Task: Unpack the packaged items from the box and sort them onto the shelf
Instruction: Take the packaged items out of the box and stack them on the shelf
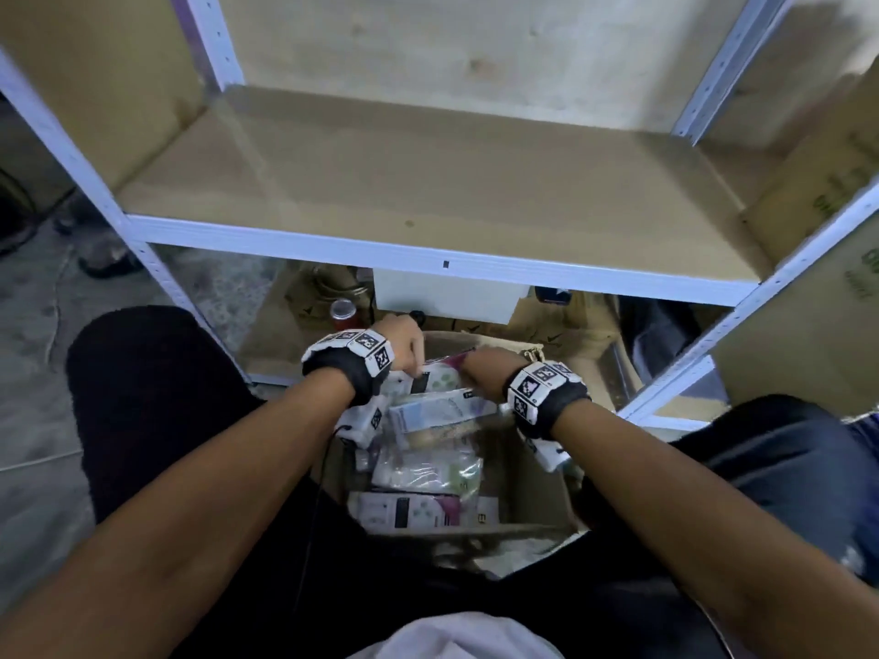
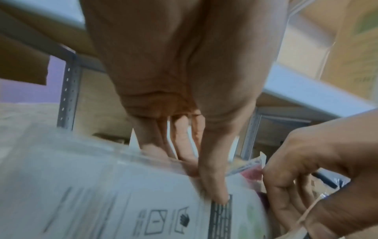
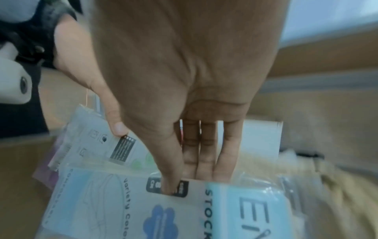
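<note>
Packets (image 1: 430, 473) fill the box (image 1: 542, 492); my left hand (image 1: 404, 347) fingers pinch a white packet (image 2: 102, 202), right hand (image 1: 485, 373) fingers pinch a blue one (image 3: 122, 210), so I'd lift each straight up.

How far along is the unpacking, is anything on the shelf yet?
Nothing looks done: the shelf board in view holds no items. In hand: the left hand pinches a white packet, and the right hand grips a blue packet. Left: many packets remain in the box.
</note>
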